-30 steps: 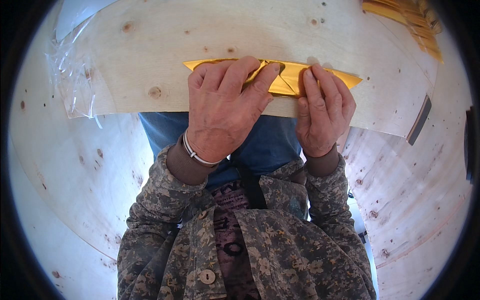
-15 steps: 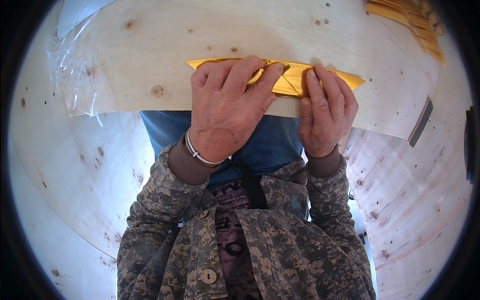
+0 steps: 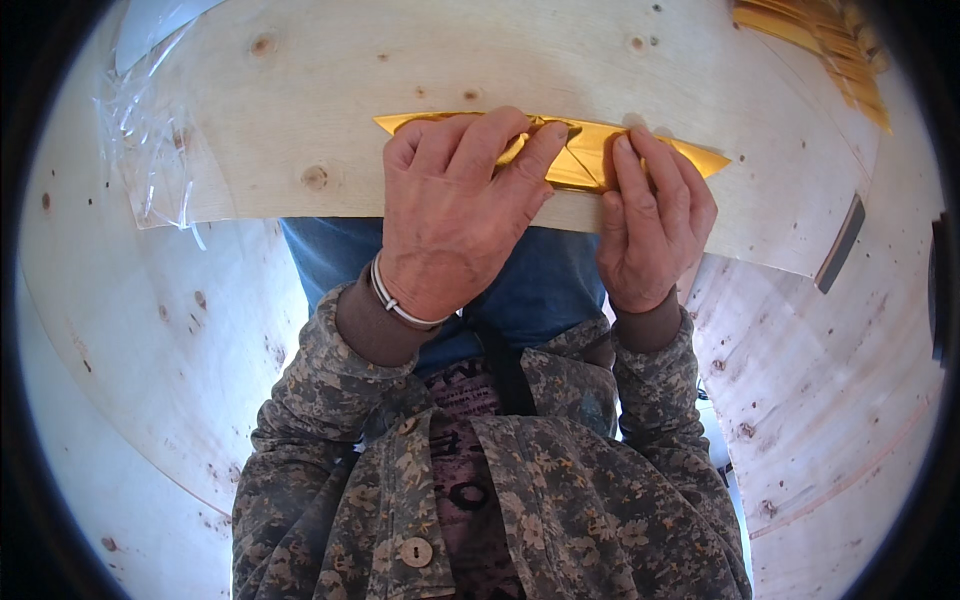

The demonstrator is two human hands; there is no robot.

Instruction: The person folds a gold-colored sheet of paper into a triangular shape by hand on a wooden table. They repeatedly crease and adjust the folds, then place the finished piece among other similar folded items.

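Observation:
A folded strip of shiny gold foil paper (image 3: 588, 158), pointed at both ends, lies near the front edge of the wooden board (image 3: 320, 120). My left hand (image 3: 450, 215) covers its left half, with thumb and fingers closed on a fold near the middle. Beyond the left fingers only the strip's left tip shows. My right hand (image 3: 655, 220) grips the right half, its fingers on top of the foil and its thumb at the near edge. Diagonal creases run across the foil between the two hands.
Several gold folded pieces (image 3: 815, 40) lie stacked at the far right. Crumpled clear plastic film (image 3: 150, 150) hangs at the board's left side, below a pale sheet (image 3: 165, 25). A dark flat bar (image 3: 840, 243) sits at the right edge.
Almost nothing differs. Both hands keep their hold on the foil paper, and my left thumb has shifted very slightly.

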